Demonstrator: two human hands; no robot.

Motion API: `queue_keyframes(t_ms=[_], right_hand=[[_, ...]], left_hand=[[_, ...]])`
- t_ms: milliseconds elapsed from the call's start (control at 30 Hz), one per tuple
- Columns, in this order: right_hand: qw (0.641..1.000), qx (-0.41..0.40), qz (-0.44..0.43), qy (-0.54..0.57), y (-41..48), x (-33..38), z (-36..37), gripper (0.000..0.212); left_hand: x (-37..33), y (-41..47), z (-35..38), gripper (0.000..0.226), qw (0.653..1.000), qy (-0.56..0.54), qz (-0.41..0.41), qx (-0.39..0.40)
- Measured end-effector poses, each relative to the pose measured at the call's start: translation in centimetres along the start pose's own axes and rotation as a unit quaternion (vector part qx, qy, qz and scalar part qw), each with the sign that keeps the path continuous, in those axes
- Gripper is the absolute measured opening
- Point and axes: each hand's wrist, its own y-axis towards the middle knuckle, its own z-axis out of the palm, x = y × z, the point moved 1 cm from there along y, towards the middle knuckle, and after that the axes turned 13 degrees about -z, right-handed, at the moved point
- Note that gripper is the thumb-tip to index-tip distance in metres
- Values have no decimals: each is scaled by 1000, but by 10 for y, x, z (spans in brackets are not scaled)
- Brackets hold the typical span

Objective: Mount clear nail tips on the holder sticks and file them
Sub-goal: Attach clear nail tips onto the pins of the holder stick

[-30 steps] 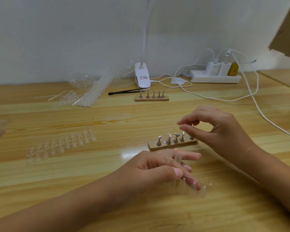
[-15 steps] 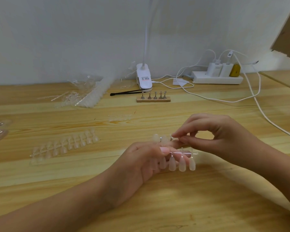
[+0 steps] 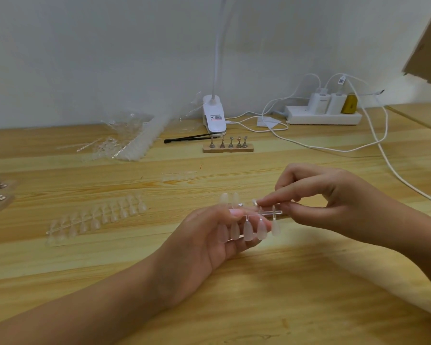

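Left hand: our left hand (image 3: pixel 209 240) reaches in from the lower left, thumb and fingers curled and pinching the strip of clear nail tips (image 3: pixel 251 227) by its left part.
Right hand: our right hand (image 3: pixel 334 202) comes from the right, forefinger and thumb closed on the strip's right end at its upper edge; the other fingers are curled back.
Strip of clear nail tips: we hold it between both hands, lifted above the tabletop (image 3: pixel 284 282), with a row of frosted tips hanging down and two more standing up at the left.
Holder sticks: one wooden block of metal sticks (image 3: pixel 228 145) stands well behind our hands, near the lamp clip (image 3: pixel 214 115).
Spare tips: a long sheet of tips (image 3: pixel 97 217) lies flat on the tabletop to the left of our hands.
Back edge: a power strip (image 3: pixel 324 118) with white cables sits against the wall, and a black tool (image 3: pixel 192 138) lies beside the lamp clip.
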Motion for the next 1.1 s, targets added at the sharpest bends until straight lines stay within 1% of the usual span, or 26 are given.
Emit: queue_keyframes(t_ms=[67,233,400,533,600,700,800,867,967,1100], right_hand=[[1000,3,4,2,1,0,-2,27],[1000,21,-2,-10,-1,-3,-6,16],[998,64,-25,-7,-2,-4,-2,26],[995,96,-20,15,-3,-5,3,21],[996,88,-21,23,-3,-5,2,20],[999,37,-19,35,-2,-8,-3,23],[999,-19,0,36,-2,-18,-6,21],[999,-38,22,24,-2,-27,-3,23],[997,-33,55,32,-3,-38,4,26],[995,4,80,65,-3,-48,8,29]], left_hand=[[0,0,0,24,1000,-2,4,5],[0,0,0,24,1000,14,7,5],[1,0,6,25,995,98,-3,24],[4,0,4,21,994,107,-11,22],[5,0,3,22,994,105,-6,21],[3,0,4,23,993,115,0,20],[4,-1,6,25,985,170,2,38],[4,-2,8,26,978,203,2,42],[4,-3,9,31,975,217,-2,40],[2,-4,12,24,975,219,-1,36]])
